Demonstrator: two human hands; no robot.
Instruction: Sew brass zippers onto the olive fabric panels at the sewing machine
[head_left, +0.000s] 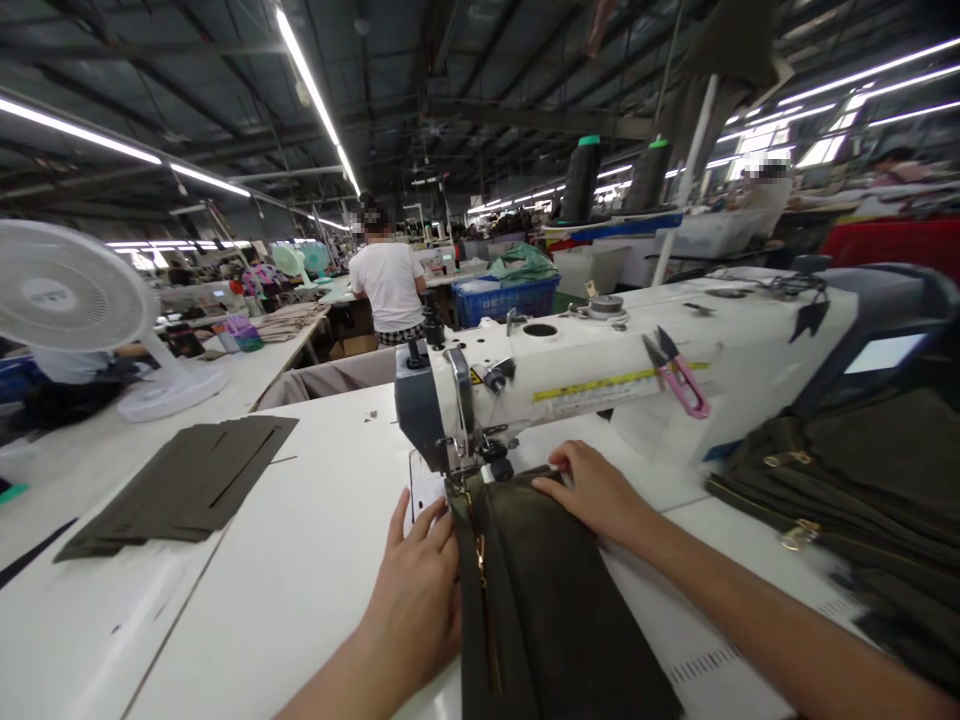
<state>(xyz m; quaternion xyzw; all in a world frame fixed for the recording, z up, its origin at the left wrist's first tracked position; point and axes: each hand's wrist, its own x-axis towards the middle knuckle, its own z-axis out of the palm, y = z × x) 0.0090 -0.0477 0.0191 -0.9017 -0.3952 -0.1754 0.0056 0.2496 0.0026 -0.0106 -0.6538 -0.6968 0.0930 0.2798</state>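
A dark olive fabric panel (pixel 570 610) with a gold zipper (pixel 481 560) lies on the machine bed, its far end at the needle area of a white sewing machine (pixel 585 370). My left hand (pixel 420 575) rests along the panel's left edge, fingers stretched and a little apart, the thumb partly hidden. At the far right corner of the panel, my right hand (pixel 589 490) has thumb and fingers closed on the fabric edge. Pink-handled thread snips (pixel 679 375) stick to the machine's arm, above a yellow measuring strip (pixel 600 385).
Flat olive fabric pieces (pixel 187 480) are stacked on the table to the left. More zippered olive pieces (pixel 840 480) are piled at right. A white fan (pixel 75 300) stands at far left. Beyond the machine are a blue crate (pixel 506 298) and a person in a white shirt (pixel 388 285).
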